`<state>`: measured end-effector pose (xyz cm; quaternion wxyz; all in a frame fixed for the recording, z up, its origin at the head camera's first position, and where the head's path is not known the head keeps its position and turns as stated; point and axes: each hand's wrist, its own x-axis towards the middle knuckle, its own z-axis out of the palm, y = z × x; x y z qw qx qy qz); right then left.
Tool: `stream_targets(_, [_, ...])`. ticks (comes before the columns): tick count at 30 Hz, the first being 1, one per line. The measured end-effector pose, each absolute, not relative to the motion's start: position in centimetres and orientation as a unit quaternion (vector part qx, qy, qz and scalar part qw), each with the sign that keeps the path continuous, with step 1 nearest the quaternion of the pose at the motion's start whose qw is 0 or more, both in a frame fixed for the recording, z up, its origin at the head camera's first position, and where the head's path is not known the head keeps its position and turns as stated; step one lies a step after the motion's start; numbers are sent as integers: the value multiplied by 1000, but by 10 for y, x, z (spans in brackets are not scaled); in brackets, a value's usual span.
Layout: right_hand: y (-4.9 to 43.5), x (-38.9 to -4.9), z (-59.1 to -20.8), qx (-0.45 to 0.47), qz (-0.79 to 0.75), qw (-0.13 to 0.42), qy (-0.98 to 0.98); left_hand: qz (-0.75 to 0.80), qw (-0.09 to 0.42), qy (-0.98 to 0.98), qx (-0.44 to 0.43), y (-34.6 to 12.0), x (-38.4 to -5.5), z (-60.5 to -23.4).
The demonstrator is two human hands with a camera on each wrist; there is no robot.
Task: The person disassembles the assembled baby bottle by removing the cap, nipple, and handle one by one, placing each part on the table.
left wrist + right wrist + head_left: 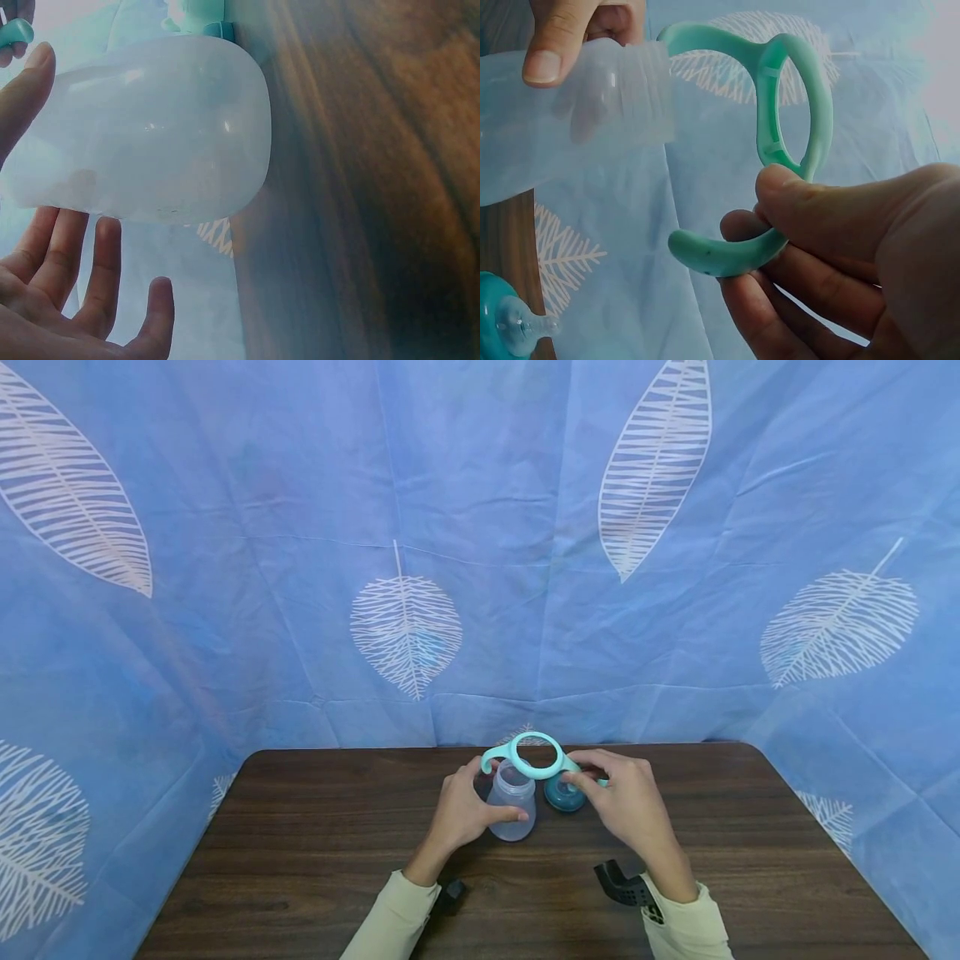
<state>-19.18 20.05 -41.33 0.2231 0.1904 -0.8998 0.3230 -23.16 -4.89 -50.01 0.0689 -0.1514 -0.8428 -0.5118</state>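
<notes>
A translucent baby bottle (513, 814) with an uncovered threaded neck stands upright on the table. My left hand (463, 808) grips it round the side, thumb on the near face, fingers on the far side. My right hand (628, 795) pinches a mint-green two-handled bottle grip (822, 112) where one curved handle meets the ring. The ring is held tilted just above the bottle's mouth, apart from the neck in the right wrist view. Beside the bottle, partly behind the right fingers, sits a teal collar (564, 799) with a clear nipple (521, 326) pointing up.
The dark wooden table (322, 843) has rounded back corners. Behind it hangs a blue cloth (480, 635) with white leaf prints. Black wrist mounts (622, 883) sit at the cuffs of both pale sleeves.
</notes>
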Motion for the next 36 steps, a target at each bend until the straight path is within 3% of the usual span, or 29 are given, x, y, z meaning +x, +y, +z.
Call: stream_targets(36, [251, -194, -410, 98, 345, 224, -906, -529, 79, -831, -152, -48, -229, -498])
